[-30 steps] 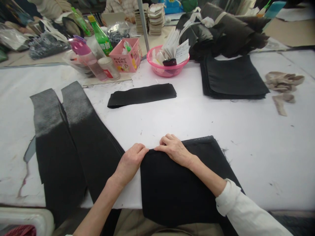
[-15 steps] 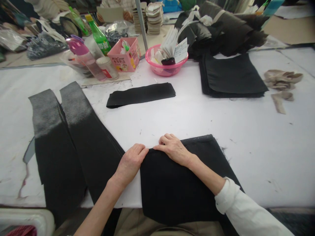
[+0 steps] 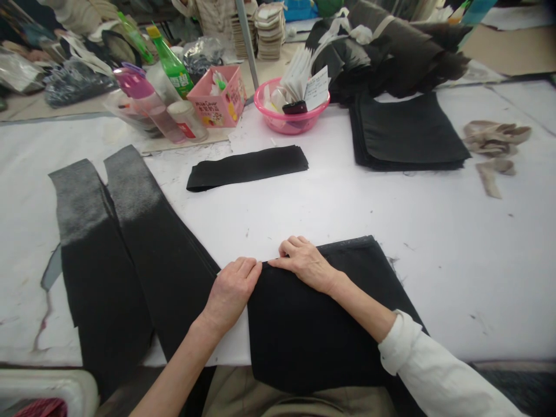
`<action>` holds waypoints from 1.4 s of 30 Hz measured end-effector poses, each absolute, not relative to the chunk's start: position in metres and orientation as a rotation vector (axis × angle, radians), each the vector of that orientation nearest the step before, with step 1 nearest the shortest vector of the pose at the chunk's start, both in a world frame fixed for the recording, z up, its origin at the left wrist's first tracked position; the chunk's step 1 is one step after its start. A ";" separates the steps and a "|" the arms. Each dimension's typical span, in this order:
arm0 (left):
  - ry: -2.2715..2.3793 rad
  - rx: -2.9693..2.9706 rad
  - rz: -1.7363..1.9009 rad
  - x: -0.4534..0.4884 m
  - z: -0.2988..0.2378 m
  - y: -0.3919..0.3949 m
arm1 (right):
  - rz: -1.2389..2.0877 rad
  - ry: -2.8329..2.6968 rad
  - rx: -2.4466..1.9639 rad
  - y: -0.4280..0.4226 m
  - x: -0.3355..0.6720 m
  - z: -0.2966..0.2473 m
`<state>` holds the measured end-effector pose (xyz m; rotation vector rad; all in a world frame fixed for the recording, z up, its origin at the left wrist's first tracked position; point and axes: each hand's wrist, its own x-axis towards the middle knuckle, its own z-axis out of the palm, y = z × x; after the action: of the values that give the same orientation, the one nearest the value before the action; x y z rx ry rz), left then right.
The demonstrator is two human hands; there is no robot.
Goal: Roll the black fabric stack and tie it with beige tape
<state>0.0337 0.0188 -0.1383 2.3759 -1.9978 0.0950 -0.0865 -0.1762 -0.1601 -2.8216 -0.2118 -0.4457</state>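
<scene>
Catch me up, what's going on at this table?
A person has both bare hands on a flat, layered black fabric panel that hangs over the near edge of the white-covered table. The left hand holds its far left corner; the right hand rests on the same far edge, thumb pointing toward the left. Long black fabric strips with greyish far ends lie to the left, and a short, flat black fabric band lies beyond the hands.
</scene>
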 end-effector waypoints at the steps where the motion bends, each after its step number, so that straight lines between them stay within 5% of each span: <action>1: -2.021 2.395 0.117 0.032 -0.137 0.019 | -0.439 -0.212 -2.833 -0.176 -0.087 -0.160; 42: -1.606 2.602 0.245 -0.025 -0.146 0.037 | -0.443 -0.251 -2.889 -0.174 -0.087 -0.155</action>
<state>-0.0252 0.0374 -0.1457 2.6017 -1.6062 0.2448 -0.0871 -0.1739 -0.1546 -2.8885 -0.2512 -0.4426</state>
